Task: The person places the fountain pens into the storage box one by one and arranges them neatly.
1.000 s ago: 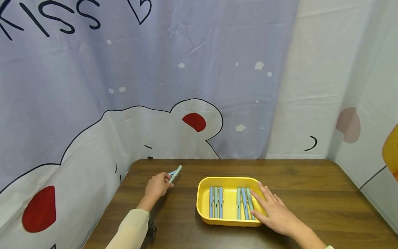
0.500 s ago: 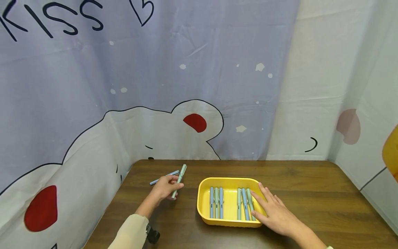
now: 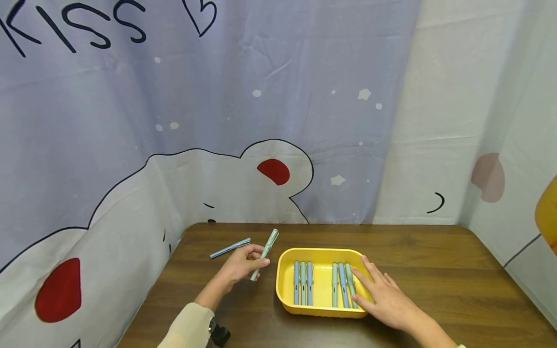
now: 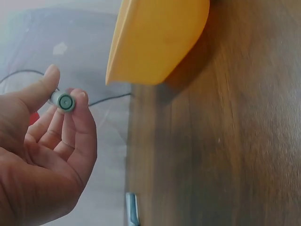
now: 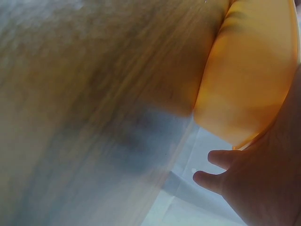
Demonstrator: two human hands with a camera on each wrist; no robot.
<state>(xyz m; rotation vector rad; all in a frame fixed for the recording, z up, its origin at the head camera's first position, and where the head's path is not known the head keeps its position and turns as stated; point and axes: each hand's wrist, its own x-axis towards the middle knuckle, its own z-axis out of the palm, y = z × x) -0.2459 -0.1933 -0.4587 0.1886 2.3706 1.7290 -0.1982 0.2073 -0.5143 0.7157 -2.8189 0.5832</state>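
Note:
My left hand pinches a pale green pen between thumb and fingers, holding it tilted just left of the yellow tray. In the left wrist view the green pen points end-on at the camera. A blue pen lies on the table behind the left hand. My right hand rests with spread fingers on the tray's right rim. Inside the tray stand two groups of pens: blue-green-blue pens on the left, green-blue-green pens on the right, with bare yellow floor between.
The brown wooden table reaches back to a printed curtain hanging behind it. Another curtain side hangs at the right. A black wrist device sits on the left wrist.
My left hand has lifted the green pen away from the blue one and carried it right toward the tray. The blue pen stays on the table. My right hand has not moved.

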